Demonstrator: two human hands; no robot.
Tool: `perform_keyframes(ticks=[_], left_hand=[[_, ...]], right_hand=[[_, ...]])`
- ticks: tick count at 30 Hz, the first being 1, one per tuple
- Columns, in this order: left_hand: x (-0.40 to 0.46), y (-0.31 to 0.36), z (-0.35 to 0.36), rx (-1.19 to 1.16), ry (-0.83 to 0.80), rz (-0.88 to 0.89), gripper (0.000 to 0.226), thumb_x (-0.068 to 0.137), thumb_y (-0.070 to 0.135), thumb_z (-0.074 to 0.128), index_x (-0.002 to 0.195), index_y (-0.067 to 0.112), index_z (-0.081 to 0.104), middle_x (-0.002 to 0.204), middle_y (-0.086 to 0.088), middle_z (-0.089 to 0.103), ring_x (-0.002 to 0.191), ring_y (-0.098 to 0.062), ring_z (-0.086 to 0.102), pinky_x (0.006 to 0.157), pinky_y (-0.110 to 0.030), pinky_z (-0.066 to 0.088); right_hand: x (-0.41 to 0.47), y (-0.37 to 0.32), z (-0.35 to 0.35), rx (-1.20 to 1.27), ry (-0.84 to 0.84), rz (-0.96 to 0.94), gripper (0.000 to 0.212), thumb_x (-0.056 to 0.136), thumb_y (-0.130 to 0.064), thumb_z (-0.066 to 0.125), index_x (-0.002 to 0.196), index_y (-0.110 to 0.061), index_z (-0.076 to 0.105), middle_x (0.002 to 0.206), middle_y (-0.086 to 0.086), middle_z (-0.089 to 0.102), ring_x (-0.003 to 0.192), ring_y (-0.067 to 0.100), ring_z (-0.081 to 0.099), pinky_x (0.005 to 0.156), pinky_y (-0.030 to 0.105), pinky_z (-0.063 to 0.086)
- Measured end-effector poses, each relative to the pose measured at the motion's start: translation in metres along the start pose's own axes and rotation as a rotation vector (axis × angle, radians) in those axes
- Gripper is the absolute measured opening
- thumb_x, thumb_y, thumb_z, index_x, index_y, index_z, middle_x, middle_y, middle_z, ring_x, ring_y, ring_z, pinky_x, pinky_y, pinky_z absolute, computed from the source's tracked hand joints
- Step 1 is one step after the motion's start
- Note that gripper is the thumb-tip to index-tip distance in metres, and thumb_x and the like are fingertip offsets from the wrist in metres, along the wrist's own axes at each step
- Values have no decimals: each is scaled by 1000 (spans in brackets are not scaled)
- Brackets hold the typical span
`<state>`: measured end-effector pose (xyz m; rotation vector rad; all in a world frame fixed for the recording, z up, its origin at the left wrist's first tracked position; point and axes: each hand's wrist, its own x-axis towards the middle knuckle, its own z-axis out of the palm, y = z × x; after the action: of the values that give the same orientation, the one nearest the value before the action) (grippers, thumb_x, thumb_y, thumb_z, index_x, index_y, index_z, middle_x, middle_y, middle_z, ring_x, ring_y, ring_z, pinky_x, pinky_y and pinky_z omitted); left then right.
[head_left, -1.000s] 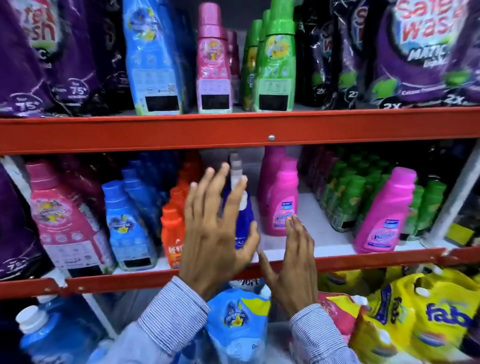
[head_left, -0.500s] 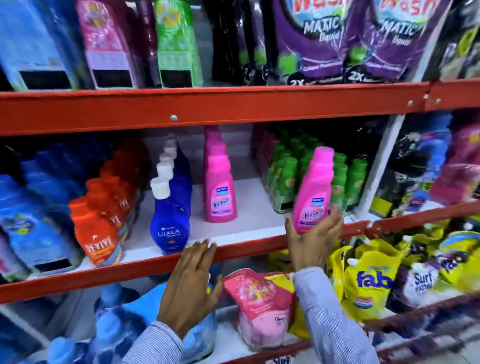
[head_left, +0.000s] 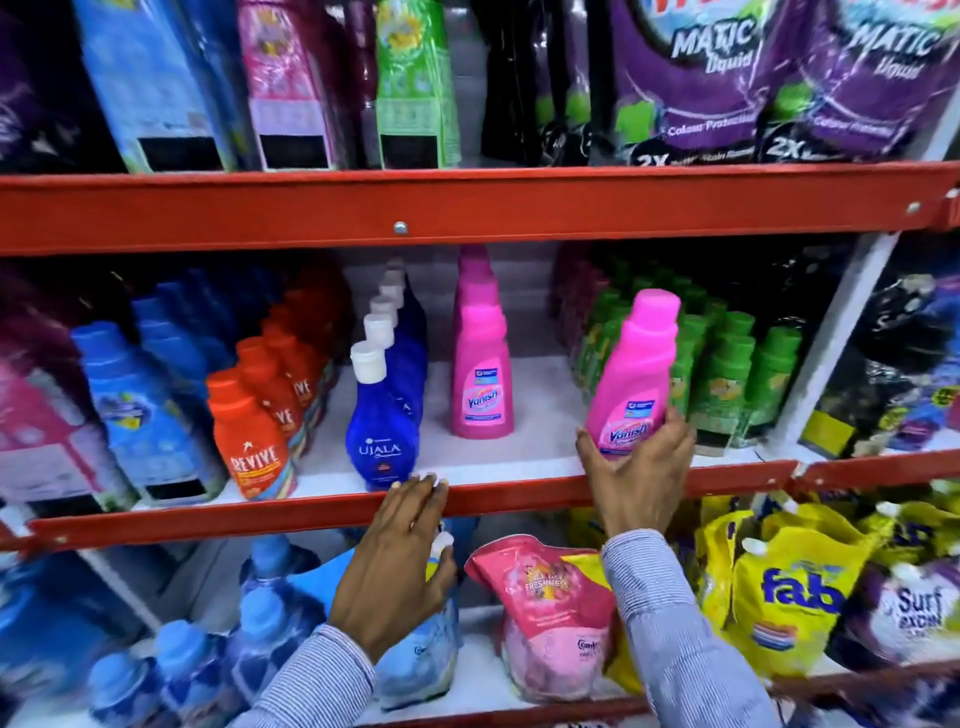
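Grip is forming on the pink Vanish bottle (head_left: 636, 374) at right of centre: the right hand (head_left: 636, 483), only reaching for its base half a second ago, is now wrapping thumb and fingers round the lower body. It is tilting the bottle, top leaning right, at the front of the middle shelf (head_left: 519, 496) beside the green bottles (head_left: 727, 374). The left hand (head_left: 400, 561) is staying flat and empty on the shelf's red edge below the blue Ujala bottle (head_left: 382, 421); judgement: work is shifting from the blue row to this stray bottle, probably heading for the Vanish row (head_left: 480, 374).

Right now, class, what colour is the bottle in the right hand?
The bottle is pink, cap included; the head view shows it best.
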<state>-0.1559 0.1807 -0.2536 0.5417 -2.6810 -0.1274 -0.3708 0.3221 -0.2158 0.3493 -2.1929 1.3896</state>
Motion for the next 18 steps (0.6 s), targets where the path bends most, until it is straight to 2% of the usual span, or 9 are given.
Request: perform_keyframes(ticks=[3, 7, 9, 12, 18], left_hand=[[-3, -4, -3, -11, 22, 17, 67, 79, 35, 52, 140, 5, 50, 139, -12, 60, 134, -20, 43, 122, -22, 9], [-5, -8, -5, -55, 39, 31, 75, 72, 24, 75, 141, 7, 49, 140, -10, 60, 134, -17, 37, 121, -18, 7], [-4, -7, -6, -62, 55, 38, 77, 68, 21, 80, 138, 7, 52, 137, -10, 62, 131, -16, 38, 119, -15, 5], [-4, -8, -4, -90, 81, 43, 74, 70, 22, 76, 138, 8, 52, 136, -8, 62, 130, -16, 38, 119, -13, 3], [-4, -11, 3, -78, 143, 73, 70, 71, 28, 66, 137, 8, 54, 135, -7, 62, 129, -16, 40, 118, -26, 15]], right_hand=[[-18, -28, 12, 59, -56, -52, 92, 56, -39, 89, 126, -1, 42, 121, 22, 52, 112, 40, 50, 97, 48, 46], [-38, -59, 29, 129, -137, -83, 89, 54, -39, 89, 123, -6, 42, 120, 16, 52, 112, 36, 52, 91, 43, 48], [-45, -67, 38, 131, -176, -93, 87, 54, -40, 88, 120, -7, 42, 119, 14, 52, 111, 35, 52, 89, 43, 49], [-53, -73, 50, 109, -226, -82, 85, 55, -44, 87, 118, -7, 42, 116, 11, 51, 109, 34, 53, 85, 42, 50], [-61, -71, 59, 64, -248, -64, 88, 55, -47, 87, 118, -6, 43, 116, 12, 52, 109, 36, 55, 85, 43, 52]])
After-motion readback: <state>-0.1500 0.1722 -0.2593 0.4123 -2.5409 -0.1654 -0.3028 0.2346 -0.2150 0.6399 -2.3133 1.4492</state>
